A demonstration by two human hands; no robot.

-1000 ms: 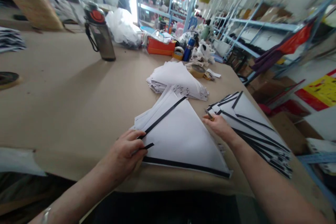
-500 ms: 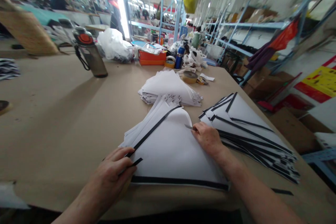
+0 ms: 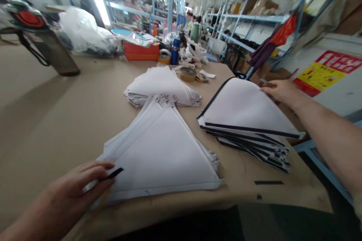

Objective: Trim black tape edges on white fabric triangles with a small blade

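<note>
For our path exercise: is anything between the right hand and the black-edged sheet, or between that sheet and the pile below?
Nothing visible: the right hand grips the black-edged sheet by its edge; the sheet hides the top of the pile.

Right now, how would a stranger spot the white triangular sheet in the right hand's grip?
On the brown table, find the stack of black-edged white sheets at right. The triangular sheet tops it, pinched by the right hand, bowed face showing; those beneath show mainly edges.
</note>
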